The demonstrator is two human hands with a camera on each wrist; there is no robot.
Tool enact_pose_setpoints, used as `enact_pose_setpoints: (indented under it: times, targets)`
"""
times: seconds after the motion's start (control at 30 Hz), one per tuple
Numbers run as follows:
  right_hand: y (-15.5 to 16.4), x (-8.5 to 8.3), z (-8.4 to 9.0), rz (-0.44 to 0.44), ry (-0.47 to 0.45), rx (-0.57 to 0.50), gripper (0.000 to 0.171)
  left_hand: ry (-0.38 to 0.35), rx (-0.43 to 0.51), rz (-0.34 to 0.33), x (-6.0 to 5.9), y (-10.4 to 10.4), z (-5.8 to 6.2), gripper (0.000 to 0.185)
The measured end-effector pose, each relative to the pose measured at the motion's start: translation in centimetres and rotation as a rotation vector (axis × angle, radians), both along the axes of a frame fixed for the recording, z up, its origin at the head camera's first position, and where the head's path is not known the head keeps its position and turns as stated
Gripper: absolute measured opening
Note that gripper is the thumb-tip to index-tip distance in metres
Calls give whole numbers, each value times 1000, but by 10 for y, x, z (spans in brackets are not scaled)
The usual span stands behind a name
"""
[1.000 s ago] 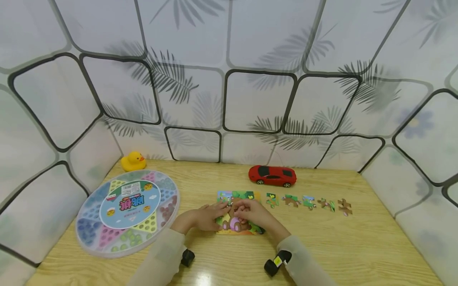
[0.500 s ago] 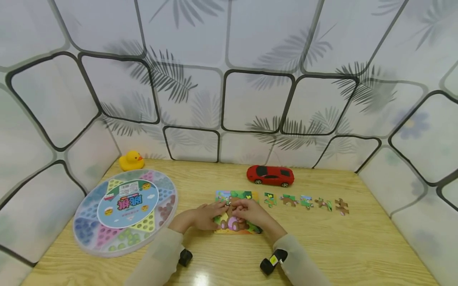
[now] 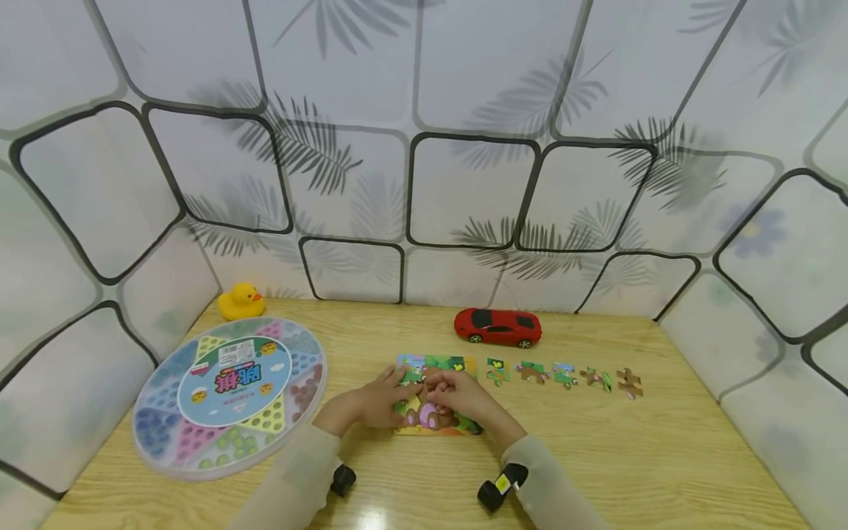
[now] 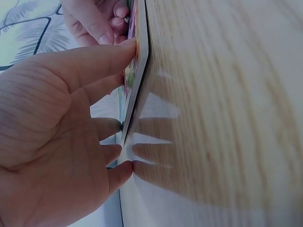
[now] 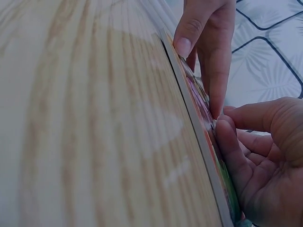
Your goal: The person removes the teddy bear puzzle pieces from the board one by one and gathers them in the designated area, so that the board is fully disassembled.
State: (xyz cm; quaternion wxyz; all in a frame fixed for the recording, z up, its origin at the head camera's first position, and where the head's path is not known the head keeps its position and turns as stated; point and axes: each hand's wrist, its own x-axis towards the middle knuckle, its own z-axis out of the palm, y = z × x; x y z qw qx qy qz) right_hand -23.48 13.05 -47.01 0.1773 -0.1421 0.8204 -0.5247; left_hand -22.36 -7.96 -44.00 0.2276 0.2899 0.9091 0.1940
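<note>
A jigsaw board (image 3: 411,360) with a bear picture lies flat on the wooden table, partly covered by both hands. My left hand (image 3: 377,401) rests at its left side with fingers spread and fairly straight; in the left wrist view the thumb (image 4: 116,54) lies on the board's near edge. Over the board's middle, my right hand (image 3: 464,397) has thumb and forefinger together, pinching what looks like a puzzle piece, mostly hidden by the fingertips. In the right wrist view these fingertips (image 5: 227,124) are low against the board, close to a left fingertip.
Several loose puzzle pieces (image 3: 531,372) form a row to the board's right. Behind them is a red toy car (image 3: 497,328). A round Chinese checkers box (image 3: 225,397) lies at the left, with a yellow rubber duck (image 3: 241,302) behind it. Patterned fabric walls (image 3: 470,191) enclose the table.
My left fingers have drawn back slightly to the left, away from the right fingertips. The right hand stays pinched over the board. The head view has shifted a little.
</note>
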Motion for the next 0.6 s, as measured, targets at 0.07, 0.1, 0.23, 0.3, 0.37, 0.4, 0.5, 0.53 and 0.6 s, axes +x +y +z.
enact_pose_setpoints:
  times: [0.07,0.1,0.23,0.3,0.37,0.4,0.5,0.53,0.6]
  targets:
    - [0,-1,-1,0,0,-3,31,-13,-2,15,0,0,1,61]
    - [0,-1,0,2,0,-5,33,-14,-5,19,0,0,1,61]
    - [-1,0,-1,7,6,-9,38,5,-22,22,0,0,2,60]
    - [-1,0,-1,6,9,-5,39,28,-32,21,0,0,3,59]
    - [-2,0,-1,2,13,2,39,52,-43,28,0,0,2,60]
    - [-2,0,-1,1,16,4,39,54,-46,39,0,-1,2,61]
    - [-4,0,0,-6,20,13,37,54,-56,86,0,-1,2,69]
    - [-4,1,0,-8,21,14,37,51,-62,104,-1,-1,1,73]
    - [-4,1,1,-11,21,15,36,42,-74,133,-1,-2,1,78]
